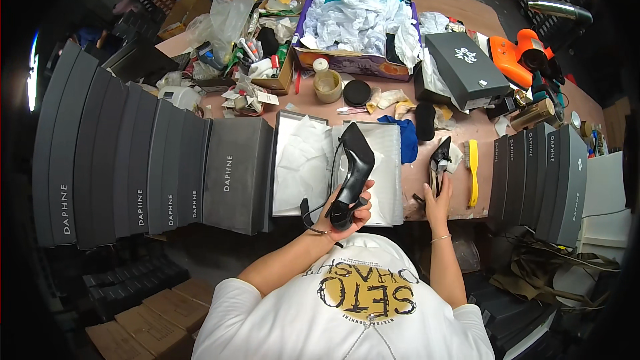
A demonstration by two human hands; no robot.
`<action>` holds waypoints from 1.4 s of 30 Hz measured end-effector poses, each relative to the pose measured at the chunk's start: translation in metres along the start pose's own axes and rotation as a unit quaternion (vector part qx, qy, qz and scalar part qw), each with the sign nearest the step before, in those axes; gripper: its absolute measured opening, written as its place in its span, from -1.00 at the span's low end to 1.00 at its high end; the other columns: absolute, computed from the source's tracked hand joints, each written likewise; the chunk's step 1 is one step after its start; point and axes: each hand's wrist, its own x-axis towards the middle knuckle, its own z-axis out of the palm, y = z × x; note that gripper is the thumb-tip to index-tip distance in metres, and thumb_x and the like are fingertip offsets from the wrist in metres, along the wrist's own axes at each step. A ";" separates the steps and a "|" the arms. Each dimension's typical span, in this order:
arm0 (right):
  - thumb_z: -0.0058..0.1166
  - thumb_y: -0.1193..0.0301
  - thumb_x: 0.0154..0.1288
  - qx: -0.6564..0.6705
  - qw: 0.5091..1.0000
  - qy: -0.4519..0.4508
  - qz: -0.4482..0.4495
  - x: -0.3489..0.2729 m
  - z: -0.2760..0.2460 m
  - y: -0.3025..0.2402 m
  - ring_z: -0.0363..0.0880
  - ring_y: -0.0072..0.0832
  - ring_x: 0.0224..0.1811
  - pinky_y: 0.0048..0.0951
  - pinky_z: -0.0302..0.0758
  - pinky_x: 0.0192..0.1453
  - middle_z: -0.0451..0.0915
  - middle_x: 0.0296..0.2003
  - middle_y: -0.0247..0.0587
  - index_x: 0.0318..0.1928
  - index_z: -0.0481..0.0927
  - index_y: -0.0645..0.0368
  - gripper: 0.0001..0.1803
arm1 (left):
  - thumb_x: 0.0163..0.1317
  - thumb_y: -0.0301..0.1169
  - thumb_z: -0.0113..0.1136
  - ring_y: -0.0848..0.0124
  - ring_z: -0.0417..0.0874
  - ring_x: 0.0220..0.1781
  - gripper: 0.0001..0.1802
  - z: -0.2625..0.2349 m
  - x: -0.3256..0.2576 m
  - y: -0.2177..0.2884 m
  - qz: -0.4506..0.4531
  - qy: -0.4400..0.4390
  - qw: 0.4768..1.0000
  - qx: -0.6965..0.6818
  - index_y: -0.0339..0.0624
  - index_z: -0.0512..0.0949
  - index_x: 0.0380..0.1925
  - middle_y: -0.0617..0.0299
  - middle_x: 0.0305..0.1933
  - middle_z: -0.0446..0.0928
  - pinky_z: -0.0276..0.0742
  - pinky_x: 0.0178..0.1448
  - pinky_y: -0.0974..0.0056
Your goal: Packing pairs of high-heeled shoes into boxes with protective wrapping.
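Note:
My left hand [348, 212] is closed around the heel end of a black slingback heeled shoe [357, 157]. Its toe points away from me, its dark sole is turned up, and a thin strap hangs at the left. Below that shoe is an open shoebox [303, 167] lined with white tissue, beside its tissue-lined other half [383, 197]. To the right, a second black pointed shoe [440, 155] is on the table, its pale insole showing. My right hand [437, 200] grips its rear part, the fingers partly hidden.
Dark shoeboxes stand in rows at the left [153, 160] and right [533, 173]. A yellow-handled brush [473, 173] and blue cloth [405, 139] lie near the right shoe. Beyond are a jar [328, 85], a paper-filled box [360, 65] and an orange heat gun [517, 60].

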 end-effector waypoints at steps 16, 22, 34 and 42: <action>0.08 0.35 0.36 0.356 0.923 -0.141 -0.047 -0.019 -0.023 -0.151 0.52 -0.43 0.02 -0.45 0.41 0.15 0.52 0.01 -0.13 0.22 0.36 0.29 -0.51 | 0.36 -0.18 -0.02 0.54 0.41 -0.46 -0.53 -0.009 -0.003 0.006 0.031 0.007 0.997 0.073 -0.30 0.32 0.11 0.24 -0.39 0.41 0.39 -0.38 0.45; 0.23 0.21 0.23 0.366 0.868 -0.334 -0.010 -0.028 -0.013 -0.181 0.32 -0.24 0.28 -0.29 0.30 0.29 0.19 0.33 0.04 0.45 -0.10 0.23 -0.03 | 0.37 -0.27 0.08 0.46 0.57 -0.14 -0.49 -0.022 0.007 0.004 0.298 0.107 0.809 0.496 -0.23 0.17 0.19 0.11 -0.08 0.53 0.50 -0.09 0.35; 0.52 0.14 -0.19 0.127 0.940 -0.288 -0.130 -0.045 0.022 -0.160 0.30 -0.11 0.25 -0.25 0.30 0.31 0.12 0.30 0.22 0.44 -0.21 0.31 0.37 | 0.34 -0.36 0.12 0.31 0.58 0.01 -0.32 -0.034 0.004 -0.009 0.231 0.133 0.850 0.454 -0.29 -0.05 0.26 -0.09 0.02 0.49 0.55 -0.01 0.32; 0.53 0.21 -0.19 0.153 0.930 -0.306 -0.132 -0.043 0.021 -0.154 0.22 -0.15 0.34 -0.24 0.26 0.35 0.08 0.35 0.19 0.45 -0.20 0.26 0.34 | 0.33 -0.40 0.12 0.32 0.58 -0.01 -0.36 -0.031 0.004 -0.013 0.233 0.155 0.838 0.468 -0.28 -0.03 0.24 -0.09 0.04 0.46 0.59 -0.07 0.34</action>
